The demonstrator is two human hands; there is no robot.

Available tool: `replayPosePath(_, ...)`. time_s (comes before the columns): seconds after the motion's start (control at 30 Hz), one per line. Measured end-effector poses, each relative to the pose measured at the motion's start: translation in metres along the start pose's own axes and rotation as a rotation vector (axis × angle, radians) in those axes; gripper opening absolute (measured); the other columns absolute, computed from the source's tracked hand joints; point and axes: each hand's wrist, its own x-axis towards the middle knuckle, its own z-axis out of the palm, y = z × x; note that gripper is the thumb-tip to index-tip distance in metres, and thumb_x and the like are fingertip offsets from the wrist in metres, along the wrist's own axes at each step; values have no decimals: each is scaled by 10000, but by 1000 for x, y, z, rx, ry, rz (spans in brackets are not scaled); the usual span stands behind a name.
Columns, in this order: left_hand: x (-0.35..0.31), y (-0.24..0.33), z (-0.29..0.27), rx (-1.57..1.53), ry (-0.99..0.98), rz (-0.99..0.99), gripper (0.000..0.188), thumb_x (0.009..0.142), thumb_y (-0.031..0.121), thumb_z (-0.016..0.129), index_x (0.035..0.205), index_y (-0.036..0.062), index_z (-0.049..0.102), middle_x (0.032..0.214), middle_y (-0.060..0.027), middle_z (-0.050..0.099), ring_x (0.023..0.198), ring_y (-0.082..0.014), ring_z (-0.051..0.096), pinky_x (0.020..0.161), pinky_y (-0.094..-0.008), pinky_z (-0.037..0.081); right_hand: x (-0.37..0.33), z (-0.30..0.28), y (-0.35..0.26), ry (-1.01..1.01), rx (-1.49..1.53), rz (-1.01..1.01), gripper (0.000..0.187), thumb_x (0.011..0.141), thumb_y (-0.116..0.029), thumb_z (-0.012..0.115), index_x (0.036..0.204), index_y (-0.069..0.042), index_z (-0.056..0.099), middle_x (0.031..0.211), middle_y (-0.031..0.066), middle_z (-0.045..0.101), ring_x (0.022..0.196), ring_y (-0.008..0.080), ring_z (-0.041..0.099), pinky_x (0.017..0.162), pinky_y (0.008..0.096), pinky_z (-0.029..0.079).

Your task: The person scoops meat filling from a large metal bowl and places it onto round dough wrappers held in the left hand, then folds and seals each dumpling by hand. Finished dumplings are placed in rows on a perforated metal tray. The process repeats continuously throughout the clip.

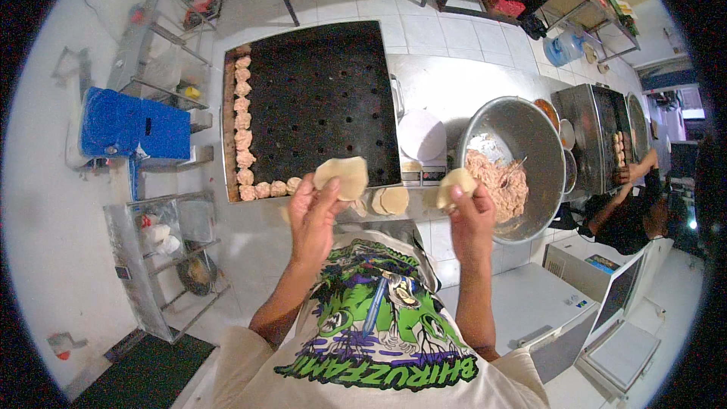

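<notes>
My left hand (313, 213) is closed on the edge of a thin round dumpling wrapper (343, 176), raised over the near edge of a dark perforated tray (318, 91). Another pale wrapper (453, 184) is pinched in my right hand (472, 216), just beside a large metal bowl (549, 216). Inside the bowl is pink minced filling (503, 185), with what looks like a utensil handle sticking up. Filled dumplings (243, 121) line the tray's left side and part of its near edge. Between my hands, a few loose wrappers (391, 201) lie on the table.
Behind the wrappers stands a kitchen scale (422, 140) with a round plate. Farther right, another person (632, 204) works at a second tray (617, 117) holding dumplings. A white chest-like appliance (522, 310) is at my right, a blue bin (136, 125) at the left.
</notes>
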Motion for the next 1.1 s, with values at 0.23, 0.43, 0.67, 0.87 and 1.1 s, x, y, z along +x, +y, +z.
replayPosePath(0.23,-10,-53,1,1170,-352,521,390,769,-5,707,1156,45,709,1103,-98,677,1027,-299,654,898,-390,536,24,-79,-37,26,-119,97,245,938,-194,729,1108,-21,694,960,33,719,815,108,651,711,241,508)
replayPosePath(0.43,-23,-105,45,1081,-495,105,464,923,148,694,1368,69,592,1365,-124,613,1218,-307,595,1086,-457,444,38,-97,-54,91,-699,-316,260,831,-90,836,1021,-29,670,900,15,676,790,102,626,666,267,493)
replayPosePath(0.67,-26,-122,123,-573,-295,-704,398,1036,263,577,1324,-10,596,1373,-165,615,1242,-263,615,1039,-425,512,33,-87,-84,-718,-1051,-664,303,829,-63,777,1120,-58,691,1085,134,674,1006,286,649,850,371,512)
replayPosePath(0.87,-40,-95,170,-302,-219,-317,278,1017,164,583,1233,2,648,1221,-103,679,1111,-206,655,983,-381,522,32,-142,-106,-446,-800,-380,451,865,-113,764,1291,-24,643,1225,115,667,1142,206,630,951,345,503)
replayPosePath(1.1,-57,-66,203,-41,-400,-67,323,1005,142,602,1277,-30,620,1359,-65,573,1232,-147,541,1074,-319,407,44,-143,-92,-637,-374,59,188,903,-81,767,1059,19,735,1019,82,701,962,125,635,851,264,491)
